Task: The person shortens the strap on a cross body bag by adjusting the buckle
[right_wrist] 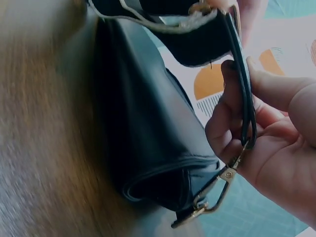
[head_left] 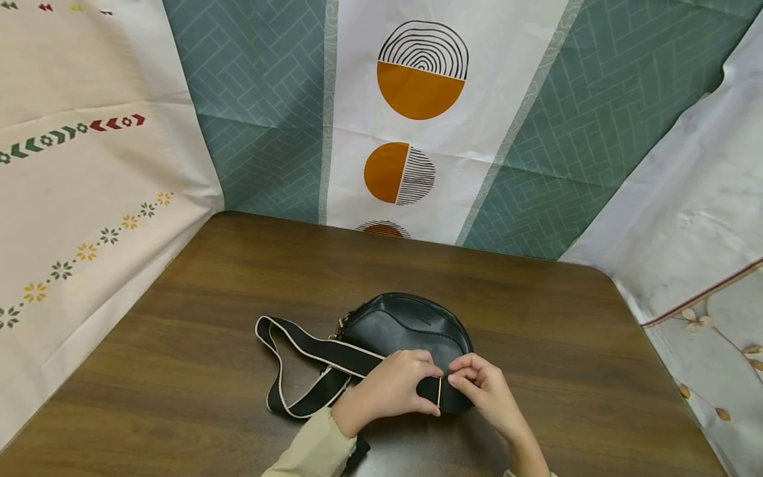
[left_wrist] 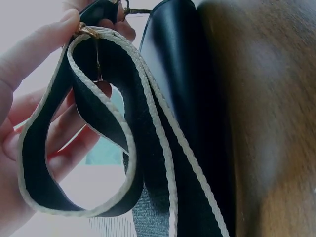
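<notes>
A black half-round leather bag [head_left: 411, 321] lies on the table, with a wide black strap [head_left: 306, 342] edged in pale braid looped out to its left. My left hand [head_left: 390, 387] pinches the strap near a gold-coloured slider buckle [head_left: 440, 392] in front of the bag. In the left wrist view a loop of webbing [left_wrist: 34, 163] hangs beside those fingers. My right hand [head_left: 489, 394] pinches the narrow leather end [right_wrist: 243, 94] of the strap between thumb and fingers. A gold snap hook [right_wrist: 228, 175] joins that end to the bag's side.
The brown wooden table [head_left: 197, 371] extends around the bag. Patterned cloth [head_left: 262, 112] hangs along the far edge, with a cream cloth [head_left: 77, 218] at the left and a pale floral one [head_left: 703, 252] at the right. A small dark strap piece [head_left: 357, 454] shows by the left sleeve.
</notes>
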The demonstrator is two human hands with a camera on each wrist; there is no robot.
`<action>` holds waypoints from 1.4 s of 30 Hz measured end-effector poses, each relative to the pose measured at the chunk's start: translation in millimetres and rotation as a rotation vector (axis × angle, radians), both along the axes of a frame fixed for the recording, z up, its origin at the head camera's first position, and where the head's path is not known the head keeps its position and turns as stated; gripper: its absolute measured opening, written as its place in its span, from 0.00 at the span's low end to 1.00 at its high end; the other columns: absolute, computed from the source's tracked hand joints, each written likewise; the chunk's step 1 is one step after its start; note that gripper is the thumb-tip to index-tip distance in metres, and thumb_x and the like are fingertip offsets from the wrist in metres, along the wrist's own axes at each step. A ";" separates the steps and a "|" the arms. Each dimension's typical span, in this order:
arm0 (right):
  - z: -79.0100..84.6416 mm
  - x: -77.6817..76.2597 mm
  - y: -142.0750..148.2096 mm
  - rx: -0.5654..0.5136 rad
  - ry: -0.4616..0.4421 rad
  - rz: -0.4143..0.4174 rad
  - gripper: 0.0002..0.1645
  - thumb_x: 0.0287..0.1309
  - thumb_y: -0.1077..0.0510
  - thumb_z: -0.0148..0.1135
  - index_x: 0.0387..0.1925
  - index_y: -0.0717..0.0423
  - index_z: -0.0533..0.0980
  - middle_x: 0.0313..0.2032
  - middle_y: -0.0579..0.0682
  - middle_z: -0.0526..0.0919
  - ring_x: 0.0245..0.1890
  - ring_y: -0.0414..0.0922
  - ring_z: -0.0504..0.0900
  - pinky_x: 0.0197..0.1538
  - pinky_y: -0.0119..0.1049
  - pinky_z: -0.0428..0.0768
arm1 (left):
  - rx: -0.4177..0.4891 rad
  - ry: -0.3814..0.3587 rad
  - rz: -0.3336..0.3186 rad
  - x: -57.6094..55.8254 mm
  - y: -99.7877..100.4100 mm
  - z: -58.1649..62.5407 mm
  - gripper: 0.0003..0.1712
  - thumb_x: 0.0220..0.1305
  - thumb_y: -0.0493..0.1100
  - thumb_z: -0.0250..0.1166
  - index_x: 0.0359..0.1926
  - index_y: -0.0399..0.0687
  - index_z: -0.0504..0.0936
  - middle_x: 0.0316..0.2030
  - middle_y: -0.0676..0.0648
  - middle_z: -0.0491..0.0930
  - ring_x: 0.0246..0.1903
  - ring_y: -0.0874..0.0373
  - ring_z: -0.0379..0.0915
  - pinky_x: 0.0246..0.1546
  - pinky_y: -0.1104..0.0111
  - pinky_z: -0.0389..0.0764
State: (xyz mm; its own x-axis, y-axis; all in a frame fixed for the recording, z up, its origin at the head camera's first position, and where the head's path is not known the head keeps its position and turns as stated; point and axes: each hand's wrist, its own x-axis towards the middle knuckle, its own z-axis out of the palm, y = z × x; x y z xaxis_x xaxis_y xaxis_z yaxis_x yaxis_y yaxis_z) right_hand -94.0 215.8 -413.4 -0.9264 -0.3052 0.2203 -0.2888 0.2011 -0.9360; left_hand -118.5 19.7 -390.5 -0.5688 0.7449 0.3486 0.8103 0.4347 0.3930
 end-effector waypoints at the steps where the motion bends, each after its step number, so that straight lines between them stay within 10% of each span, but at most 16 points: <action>1: 0.3 0.3 -1.4 0.000 -0.006 -0.007 0.07 0.54 0.71 0.55 0.35 0.73 0.69 0.23 0.47 0.78 0.24 0.35 0.74 0.25 0.28 0.72 | -0.003 0.010 0.004 0.1 0.3 -0.4 0.25 0.38 0.52 0.74 0.38 0.44 0.83 0.29 0.54 0.74 0.29 0.67 0.71 0.33 0.81 0.69; 15: 0.0 0.7 -3.5 0.006 0.018 0.041 0.07 0.57 0.70 0.51 0.39 0.69 0.70 0.27 0.49 0.78 0.26 0.37 0.75 0.27 0.31 0.75 | 0.052 0.049 0.101 0.5 1.5 -3.8 0.26 0.34 0.57 0.74 0.37 0.50 0.82 0.32 0.57 0.76 0.33 0.67 0.73 0.36 0.74 0.71; 27: -0.1 2.6 -1.9 0.011 0.042 0.211 0.28 0.46 0.72 0.62 0.51 0.72 0.66 0.32 0.56 0.77 0.30 0.40 0.76 0.31 0.33 0.76 | 0.138 -0.091 0.094 -4.5 -9.5 -3.8 0.33 0.32 0.61 0.73 0.40 0.51 0.75 0.31 0.57 0.75 0.32 0.69 0.69 0.37 0.74 0.70; 34: -4.6 -1.3 -0.8 0.002 0.079 0.246 0.21 0.51 0.73 0.57 0.49 0.70 0.69 0.41 0.52 0.78 0.36 0.40 0.76 0.36 0.33 0.76 | 0.236 -0.275 0.059 -9.5 -27.2 -5.6 0.20 0.55 0.55 0.61 0.40 0.44 0.78 0.36 0.52 0.77 0.37 0.66 0.71 0.40 0.74 0.71; 42: -4.9 -3.6 0.8 -0.054 0.059 0.282 0.31 0.38 0.76 0.65 0.50 0.66 0.69 0.42 0.50 0.77 0.36 0.41 0.76 0.36 0.34 0.74 | 0.286 -0.191 0.101 -18.2 -40.2 -9.1 0.11 0.65 0.35 0.50 0.36 0.37 0.79 0.33 0.47 0.80 0.37 0.60 0.73 0.41 0.69 0.72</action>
State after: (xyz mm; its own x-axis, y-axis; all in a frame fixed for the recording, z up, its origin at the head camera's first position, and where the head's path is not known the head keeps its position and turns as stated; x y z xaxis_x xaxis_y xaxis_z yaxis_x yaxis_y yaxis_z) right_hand -97.6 216.5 -418.3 -0.7918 -0.5351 0.2944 -0.3809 0.0558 -0.9230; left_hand -136.6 -20.6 -399.5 -0.7096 0.5693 0.4152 0.6691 0.3596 0.6504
